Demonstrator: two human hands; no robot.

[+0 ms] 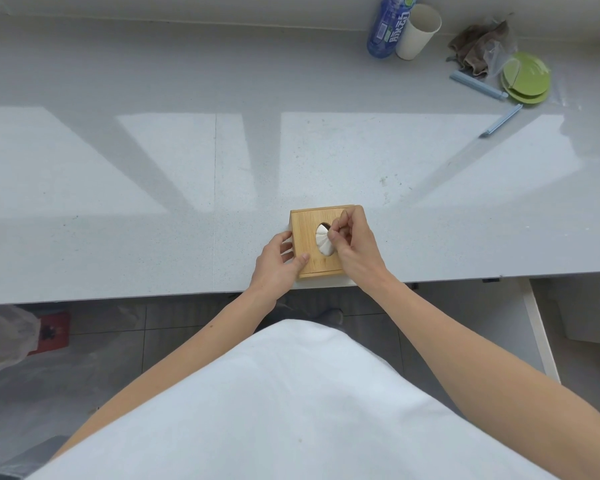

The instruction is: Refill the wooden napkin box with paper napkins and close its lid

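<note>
The square wooden napkin box (310,223) sits near the front edge of the grey counter (153,188), its lid down. White paper napkin (323,239) shows through the oval hole in the lid. My left hand (279,263) grips the box's left side, thumb on the lid's near left corner. My right hand (355,244) rests over the box's right half, its thumb and forefinger pinching the napkin at the hole's right rim.
At the back right stand a blue bottle (388,26), a white cup (418,31), a brown rag (478,46), green plates (527,79) and two blue clips (478,85). Below the counter edge lies a plastic bag (4,337) on the floor.
</note>
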